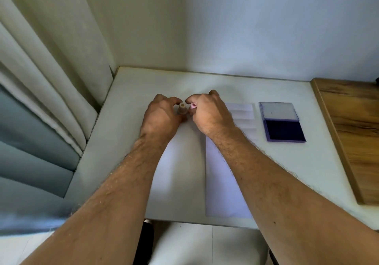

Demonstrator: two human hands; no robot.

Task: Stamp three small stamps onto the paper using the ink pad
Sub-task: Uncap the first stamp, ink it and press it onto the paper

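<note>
Near paper's [225, 182] far edge: hands [162, 117] w/ stamps [182, 108].

Tan wooden stamp [182, 108], plain. Pale pink stamp [193, 106]. White paper [223, 182] with a faint lilac cast. Ink pad [284, 132] deep navy, in a purple case with a clear greyish lid [277, 110]. Off-white bench [131, 104]. Brown wood-grain board [352, 125] at right. Cream curtain [41, 59] over grey-blue folds.

Left hand [162, 113]: forearm entering from 7 o'clock, back of hand up, fingers curled in a pinch. Right hand [207, 111]: forearm entering from 4 o'clock, knuckles up, fingers curled in a pinch, just beside the left.
</note>
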